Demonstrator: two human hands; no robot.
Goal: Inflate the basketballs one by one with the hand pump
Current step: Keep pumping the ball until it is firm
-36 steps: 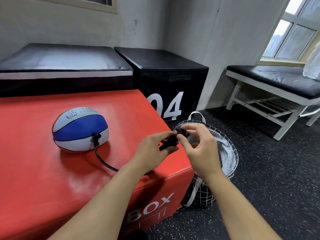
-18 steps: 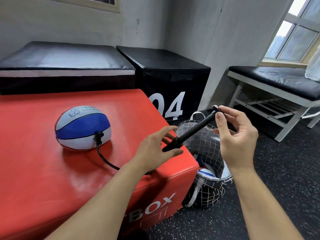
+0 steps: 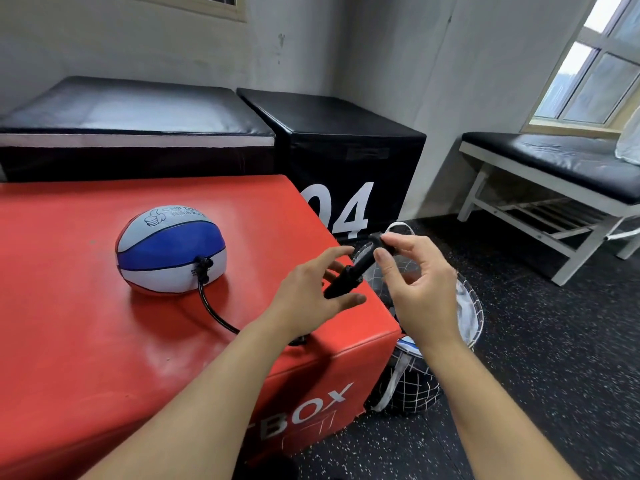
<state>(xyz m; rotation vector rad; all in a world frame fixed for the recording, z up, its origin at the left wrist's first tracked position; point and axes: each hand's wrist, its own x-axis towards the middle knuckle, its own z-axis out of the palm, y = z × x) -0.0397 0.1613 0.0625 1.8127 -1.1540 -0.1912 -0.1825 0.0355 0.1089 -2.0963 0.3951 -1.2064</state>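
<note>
Nearest to you, your left hand (image 3: 308, 289) steadies the barrel of the hand pump (image 3: 349, 277) over the front right corner of the red box (image 3: 104, 341), thumb under it and fingers spread rather than wrapped, so that grip is loose. Your right hand (image 3: 420, 292) has the pump handle (image 3: 377, 242) pinched between thumb and fingertips, and the plunger looks partly pushed in, mid-stroke as far as I can judge.

To pump well, close your left fingers fully around the barrel so it cannot twist, and take the handle deeper into your right palm; a fingertip pinch will likely slip as pressure builds. Drive each stroke straight along the barrel's axis, full length out and in, and keep the barrel from swinging so the load stays off the hose.

The black hose (image 3: 211, 306) curves from under your left wrist across the tabletop to the basketball (image 3: 169, 251), a blue-and-white one sitting toward the middle of the red box. It looks squat, flattened where it rests, so I judge it needs many more strokes. The nozzle (image 3: 202, 266) is seated on the side facing you; leave slack in the hose so it does not tug the needle sideways.

Just beside the box on the floor stands a mesh basket (image 3: 415, 393), where at least one more ball shows. Beyond are black boxes (image 3: 346, 140) against the wall and a padded bench (image 3: 554, 157).
</note>
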